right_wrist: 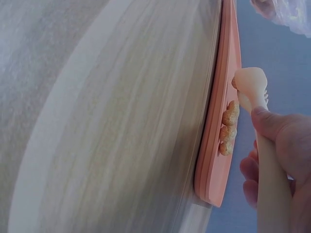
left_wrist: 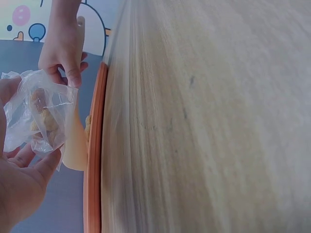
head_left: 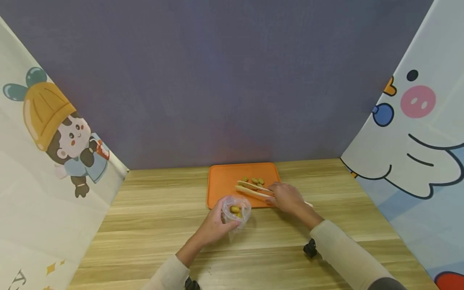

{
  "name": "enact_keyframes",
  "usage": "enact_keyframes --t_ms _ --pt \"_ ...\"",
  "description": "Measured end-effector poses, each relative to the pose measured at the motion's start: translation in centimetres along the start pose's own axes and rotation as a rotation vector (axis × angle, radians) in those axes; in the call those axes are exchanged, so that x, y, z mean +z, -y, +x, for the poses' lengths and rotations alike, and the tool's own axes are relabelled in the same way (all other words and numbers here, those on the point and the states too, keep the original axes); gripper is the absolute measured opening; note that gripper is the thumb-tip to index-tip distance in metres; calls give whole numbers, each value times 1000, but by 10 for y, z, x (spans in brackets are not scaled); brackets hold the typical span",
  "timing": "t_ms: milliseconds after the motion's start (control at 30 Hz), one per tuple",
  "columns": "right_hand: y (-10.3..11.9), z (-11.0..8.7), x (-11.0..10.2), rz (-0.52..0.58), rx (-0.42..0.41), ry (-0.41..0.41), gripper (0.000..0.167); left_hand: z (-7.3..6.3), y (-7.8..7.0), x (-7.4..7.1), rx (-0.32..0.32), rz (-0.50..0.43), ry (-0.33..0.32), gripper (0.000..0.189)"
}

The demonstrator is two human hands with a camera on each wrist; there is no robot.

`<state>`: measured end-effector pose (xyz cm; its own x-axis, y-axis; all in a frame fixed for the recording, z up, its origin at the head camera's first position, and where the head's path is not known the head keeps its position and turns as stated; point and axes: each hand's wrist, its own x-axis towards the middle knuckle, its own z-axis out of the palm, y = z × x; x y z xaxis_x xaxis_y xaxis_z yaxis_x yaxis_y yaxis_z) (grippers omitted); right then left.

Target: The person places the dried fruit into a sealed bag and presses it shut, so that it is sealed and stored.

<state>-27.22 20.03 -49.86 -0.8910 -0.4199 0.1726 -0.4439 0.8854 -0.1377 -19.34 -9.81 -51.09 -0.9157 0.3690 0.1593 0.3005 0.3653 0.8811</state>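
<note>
My left hand [head_left: 213,226] grips a clear plastic bag [head_left: 247,210] by its side, with the mouth turned up. Several yellow-brown, lumpy food pieces [left_wrist: 44,116] lie inside it. My right hand [head_left: 288,197] holds pale cream tongs [head_left: 253,193] by the arms, their tips reaching left over an orange tray [head_left: 221,177]. More of the same pieces [right_wrist: 228,132] rest on the tray close to the tongs. In the right wrist view a bit of brown shows at the edge of the tongs' tip [right_wrist: 251,81]; I cannot tell whether it is pinched.
The tray stands at the back of a wood-grain table [head_left: 163,209], against a grey-blue partition [head_left: 232,80]. Printed cartoon panels [head_left: 409,133] flank the table on both sides. The bag hangs just in front of the tray's near rim.
</note>
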Motion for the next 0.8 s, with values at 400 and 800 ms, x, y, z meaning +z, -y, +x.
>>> enact_keyframes --t_ms 400,800 --pt "-4 -6 -6 4 -36 -49 43 1 -1 1 0 -4 2 88" --pt "-7 -15 -22 13 -63 -74 47 2 -1 1 4 0 3 87"
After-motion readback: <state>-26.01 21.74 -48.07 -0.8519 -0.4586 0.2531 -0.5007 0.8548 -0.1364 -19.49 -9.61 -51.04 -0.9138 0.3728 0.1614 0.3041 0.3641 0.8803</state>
